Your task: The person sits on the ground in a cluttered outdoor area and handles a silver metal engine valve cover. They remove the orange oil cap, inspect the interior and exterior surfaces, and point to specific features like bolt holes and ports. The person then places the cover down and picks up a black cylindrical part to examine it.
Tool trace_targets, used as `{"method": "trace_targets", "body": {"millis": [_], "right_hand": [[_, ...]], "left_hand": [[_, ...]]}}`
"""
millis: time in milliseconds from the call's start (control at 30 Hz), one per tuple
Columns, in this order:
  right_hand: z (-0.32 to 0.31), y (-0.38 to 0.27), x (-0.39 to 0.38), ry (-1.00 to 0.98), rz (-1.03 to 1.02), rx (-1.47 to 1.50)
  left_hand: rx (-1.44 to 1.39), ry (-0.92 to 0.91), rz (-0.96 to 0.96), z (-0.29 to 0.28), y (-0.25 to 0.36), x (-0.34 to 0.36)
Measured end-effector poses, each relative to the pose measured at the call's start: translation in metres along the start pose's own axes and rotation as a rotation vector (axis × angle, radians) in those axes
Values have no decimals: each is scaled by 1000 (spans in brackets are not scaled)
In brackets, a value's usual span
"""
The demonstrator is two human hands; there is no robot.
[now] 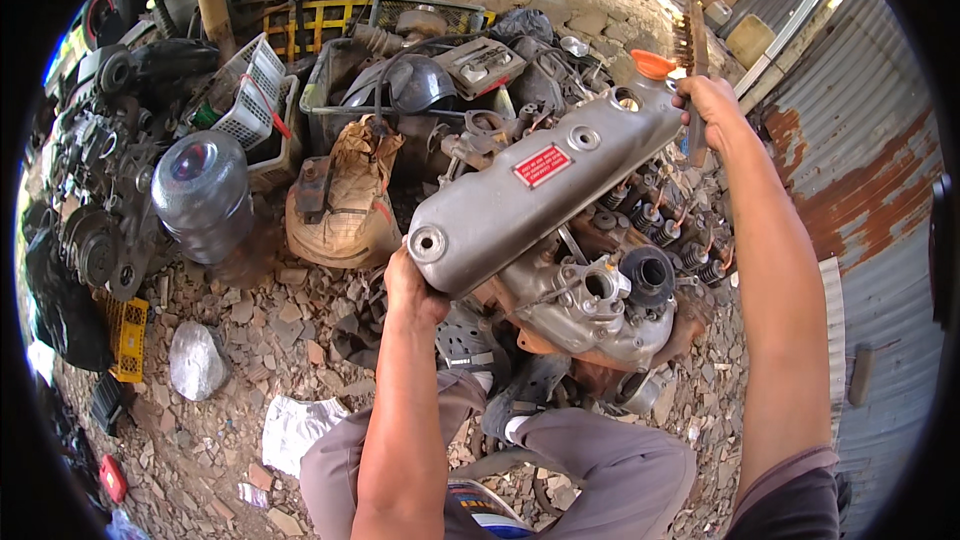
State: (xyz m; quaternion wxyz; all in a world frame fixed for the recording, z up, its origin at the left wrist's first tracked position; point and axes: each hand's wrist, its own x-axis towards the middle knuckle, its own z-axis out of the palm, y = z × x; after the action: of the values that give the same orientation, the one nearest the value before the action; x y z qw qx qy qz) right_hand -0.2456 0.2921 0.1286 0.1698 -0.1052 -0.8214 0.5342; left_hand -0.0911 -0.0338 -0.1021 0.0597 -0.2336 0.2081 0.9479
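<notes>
A long grey metal valve cover (475,205) with a red label is held up slantwise in front of me, over an engine (610,300) on the ground. My left hand (415,285) grips its near left end. At its far right end, my right hand (711,108) is closed round the wooden handle of a wire brush (697,50), bristles facing left. Whether the right fingers also touch the cover, I cannot tell. An orange oval piece (652,65) shows beside the bristles. Below the cover, valve springs (665,230) and a round black pipe opening (650,275) are exposed.
A crate of greasy parts (318,90), a tan bag (345,205) and a large clear water jug (203,195) stand to the left. Engine parts (95,230) pile up at far left. A rusty corrugated metal sheet (850,180) borders the right. Broken stone covers the ground.
</notes>
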Motion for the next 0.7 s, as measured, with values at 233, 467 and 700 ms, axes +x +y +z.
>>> {"method": "trace_targets", "body": {"millis": [233,467,700], "right_hand": [[-52,11,-118,-87,-98,7],[-117,86,-288,3,43,289],[-141,143,-341,100,310,515]], "left_hand": [[44,39,52,8,-5,-10],[57,82,42,1,-8,10],[159,67,-6,-4,-5,7]]}}
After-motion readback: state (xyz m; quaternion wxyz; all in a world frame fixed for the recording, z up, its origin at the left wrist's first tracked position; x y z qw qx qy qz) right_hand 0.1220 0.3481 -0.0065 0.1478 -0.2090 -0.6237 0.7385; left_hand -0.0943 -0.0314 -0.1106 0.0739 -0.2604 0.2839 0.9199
